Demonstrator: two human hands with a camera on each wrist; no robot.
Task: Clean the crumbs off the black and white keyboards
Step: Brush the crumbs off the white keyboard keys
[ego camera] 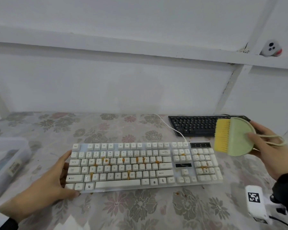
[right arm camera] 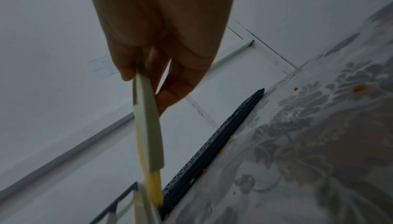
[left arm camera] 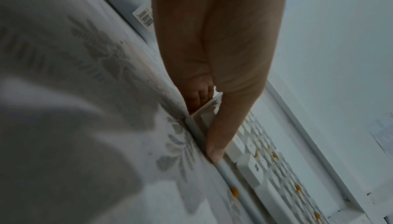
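From your head view, the white keyboard (ego camera: pixel 143 166) lies across the middle of the flowered tablecloth (ego camera: pixel 140 211), orange crumbs (ego camera: pixel 106 161) caught between its keys. Your left hand (ego camera: pixel 45 185) has it by the left end, thumb along the front edge, fingers at the side. The left wrist view adds what the head view hides: your thumb (left arm camera: pixel 221 136) presses on the front corner while the fingertips (left arm camera: pixel 199 96) tuck in behind the end of the case, so that hand is clamped on the white keyboard. It also catches a crumb on the front rail.

Your right hand (ego camera: pixel 269 146) holds the brush (ego camera: pixel 234 136) above the number pad, yellow bristles pointing left, its cord loop hanging off to the right. The right wrist view shows the brush (right arm camera: pixel 149 126) edge-on, pinched flat between thumb and fingers.

The black keyboard (ego camera: pixel 194 126) sits behind, at the back right of the table, its right part hidden by the brush from the head; the right wrist view shows its front edge, with crumbs on the cloth beside it. A white cable (ego camera: pixel 171 128) runs back from the white keyboard past the black one's left end. A clear plastic box (ego camera: pixel 7 161) stands at the far left.
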